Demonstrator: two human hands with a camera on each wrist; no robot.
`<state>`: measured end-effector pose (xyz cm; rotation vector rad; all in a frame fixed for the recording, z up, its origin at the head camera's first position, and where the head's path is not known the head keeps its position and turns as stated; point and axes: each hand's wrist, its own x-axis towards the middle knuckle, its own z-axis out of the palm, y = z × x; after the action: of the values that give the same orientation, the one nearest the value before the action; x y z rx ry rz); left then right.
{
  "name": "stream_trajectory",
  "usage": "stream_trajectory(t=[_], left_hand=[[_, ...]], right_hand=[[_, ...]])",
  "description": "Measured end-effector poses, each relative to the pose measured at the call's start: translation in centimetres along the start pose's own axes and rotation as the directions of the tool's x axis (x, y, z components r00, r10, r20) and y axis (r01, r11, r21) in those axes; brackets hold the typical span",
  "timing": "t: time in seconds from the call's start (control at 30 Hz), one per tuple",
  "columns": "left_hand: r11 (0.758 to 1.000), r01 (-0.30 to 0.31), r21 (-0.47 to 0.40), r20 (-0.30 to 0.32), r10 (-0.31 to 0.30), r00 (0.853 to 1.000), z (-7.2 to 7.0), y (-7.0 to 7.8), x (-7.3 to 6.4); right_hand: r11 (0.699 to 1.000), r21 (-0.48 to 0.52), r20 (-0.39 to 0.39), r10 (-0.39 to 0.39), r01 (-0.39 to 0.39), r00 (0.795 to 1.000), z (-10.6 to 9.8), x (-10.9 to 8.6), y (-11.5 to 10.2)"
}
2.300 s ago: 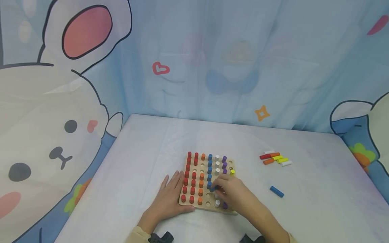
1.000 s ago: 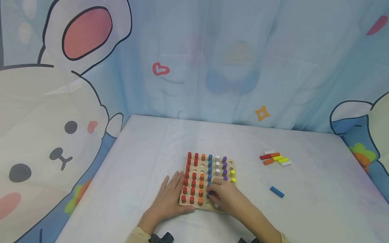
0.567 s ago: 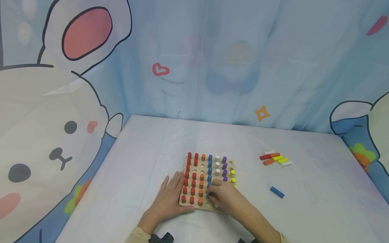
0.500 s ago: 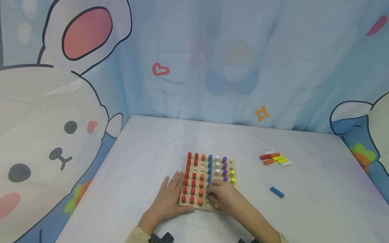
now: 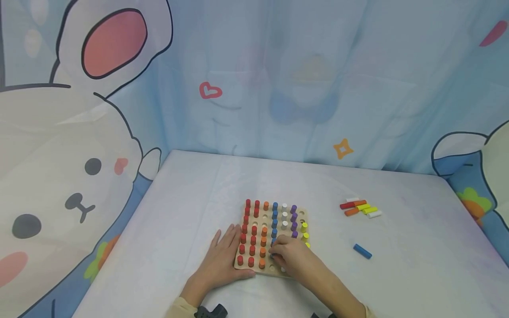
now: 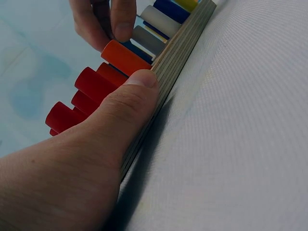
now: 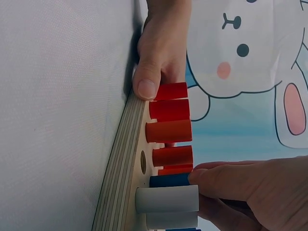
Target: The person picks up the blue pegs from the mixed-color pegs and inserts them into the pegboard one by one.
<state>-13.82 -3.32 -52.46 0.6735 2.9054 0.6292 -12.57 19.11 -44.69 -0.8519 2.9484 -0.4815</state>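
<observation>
My left hand point(image 5: 221, 258) lies along the left side of a wooden pegboard point(image 5: 267, 270), its fingers straight and its thumb touching the front edge. In the right wrist view, a blue peg point(image 7: 168, 180) stands upright in a hole near the front, and my right hand point(image 7: 236, 190) pinches its top between thumb and fingers. Columns of red pegs point(image 5: 241, 249), orange pegs point(image 5: 263, 252), blue, white, purple and yellow pegs stand in the board. An unfilled hole point(image 7: 143, 162) sits just in front of the pinched peg. My right hand hides part of the right columns in the head view.
A loose blue peg point(image 5: 362, 251) lies right of the board on the white tablecloth point(image 5: 417, 247). Farther back is a small group of loose pegs, among them a red peg point(image 5: 347, 205) and a yellow peg point(image 5: 370, 210). A printed curtain point(image 5: 254, 110) hangs behind.
My right hand has shifted slightly left and down from 2.3 s ago, bringing the tilted blue peg upright into its hole. During the last half second it barely moves. My left hand stays put.
</observation>
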Motion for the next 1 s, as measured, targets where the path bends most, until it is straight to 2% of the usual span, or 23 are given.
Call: stream_trajectory(t=[0.57, 0.8, 1.0], left_hand=[[1.0, 0.005, -0.001, 0.004, -0.005, 1.0, 0.0, 0.0, 0.0], [1.0, 0.012, -0.017, 0.011, -0.012, 1.0, 0.1, 0.0, 0.0], [1.0, 0.008, -0.024, 0.001, -0.008, 1.0, 0.0, -0.1, -0.1]], right_hand=[[1.0, -0.029, -0.012, 0.006, -0.006, 1.0, -0.3, 0.0, -0.3], [0.995, -0.039, -0.008, 0.087, -0.087, 0.996, -1.3, -0.3, -0.3], [0.978, -0.068, -0.063, 0.191, -0.196, 0.979, -2.2, -0.9, 0.4]])
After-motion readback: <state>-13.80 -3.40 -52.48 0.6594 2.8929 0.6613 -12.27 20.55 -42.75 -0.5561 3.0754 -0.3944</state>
